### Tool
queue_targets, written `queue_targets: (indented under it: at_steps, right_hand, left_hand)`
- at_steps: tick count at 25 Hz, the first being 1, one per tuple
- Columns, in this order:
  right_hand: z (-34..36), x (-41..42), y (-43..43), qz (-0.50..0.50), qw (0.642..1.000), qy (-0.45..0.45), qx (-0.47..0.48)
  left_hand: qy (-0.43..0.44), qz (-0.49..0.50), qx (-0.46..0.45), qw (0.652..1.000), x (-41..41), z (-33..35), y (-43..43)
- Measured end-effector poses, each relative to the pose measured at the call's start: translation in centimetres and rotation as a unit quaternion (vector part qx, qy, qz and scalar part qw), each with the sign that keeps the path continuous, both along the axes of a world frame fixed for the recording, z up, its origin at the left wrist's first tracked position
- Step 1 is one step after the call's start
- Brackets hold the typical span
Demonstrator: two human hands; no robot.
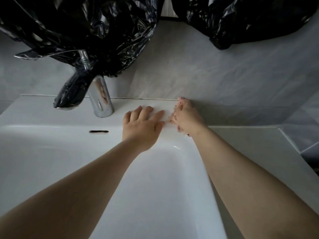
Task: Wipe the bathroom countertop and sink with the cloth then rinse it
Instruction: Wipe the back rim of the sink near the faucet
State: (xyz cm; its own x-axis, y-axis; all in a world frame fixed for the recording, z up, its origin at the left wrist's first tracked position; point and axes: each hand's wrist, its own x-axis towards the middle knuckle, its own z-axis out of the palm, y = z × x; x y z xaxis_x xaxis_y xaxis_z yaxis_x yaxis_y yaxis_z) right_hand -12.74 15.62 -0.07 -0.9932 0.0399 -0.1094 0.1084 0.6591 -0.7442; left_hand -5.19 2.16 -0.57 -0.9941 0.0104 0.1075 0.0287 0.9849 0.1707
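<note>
On the back ledge of a glossy white ceramic sink point(51, 114), a person's two bare hands meet just to the right of a chrome tap point(101, 99). Spread flat, the left hand point(141, 125) presses its fingers palm-down on the ledge and grasps nothing. Touching its fingertips on the right, the right hand point(185, 116) stands on its edge, blurred, against the seam where the ledge joins a pale grey marbled wall point(207, 75); whether it is clenched or slack cannot be told.

No cloth can be made out. If there is one, it is white against white, lying under or between the hands, and the pictures do not settle this.

Toward the person from the hands, the basin drops away, smooth and bright, with a dark overflow slot point(98, 131) to the left of the left hand. To the right of the right hand lies a flat off-white countertop point(250, 144). Above both hands, crinkled black plastic bags point(86, 28) hang over the wall, and a strip of the same plastic wraps the spout.

By my judgement the wiping is under way at the back ledge. No water runs, so the rinse is not yet done, and nothing shows whether basin or countertop has been wiped.
</note>
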Motion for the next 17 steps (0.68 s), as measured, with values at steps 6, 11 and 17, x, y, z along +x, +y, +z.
queue_targets:
  at_steps: [6, 11, 17]
  right_hand:
    - [-0.2, 5.2, 3.6, 0.031, 0.984, -0.081, -0.152]
    - [1.3, 1.1, 1.7, -0.046, 0.978, -0.091, -0.180]
    - [0.3, 7.5, 4.1, 0.010, 0.977, -0.117, -0.178]
  left_hand:
    - [0.017, 0.025, -0.089, 0.996, -1.3, -0.2, 2.5]
    - [-0.005, 0.037, -0.076, 0.996, -1.7, 0.1, 2.7]
    - [-0.005, 0.028, -0.089, 0.996, -1.6, 0.0, 2.7]
